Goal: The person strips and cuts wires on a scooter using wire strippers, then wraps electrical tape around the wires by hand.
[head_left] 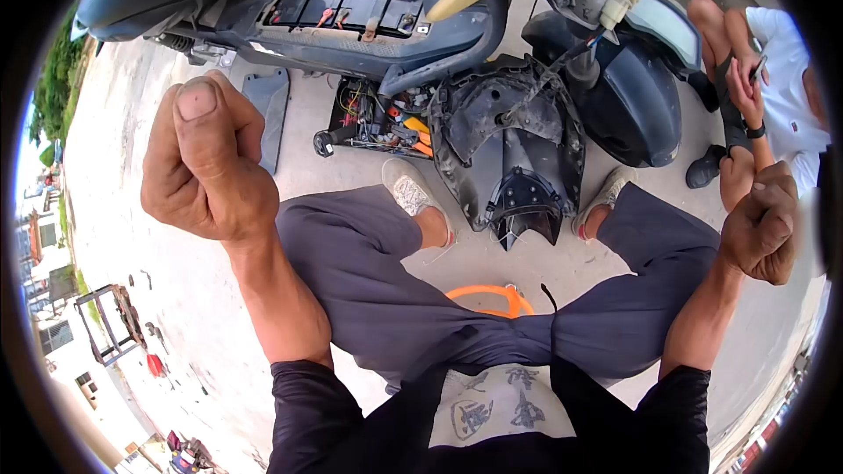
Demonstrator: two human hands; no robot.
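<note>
My left hand [211, 158] is raised at the left, closed in a fist with the thumb folded over the fingers. I see nothing in it. My right hand [762, 226], held up at the far right, is also a fist with nothing showing in it. Both hands are apart from the things below. Between my feet lies a black plastic scooter panel [514, 114]. Beyond it stands an electric scooter [457, 48], its open floor showing a row of batteries [338, 0].
A tool box [338, 105] with orange-handled tools and wires sits beside the panel. Under me is an orange plastic seat [492, 300]. At the right, another person [781, 61] crouches, holding a small object. A grey panel [266, 114] and a metal frame [110, 325] lie at left.
</note>
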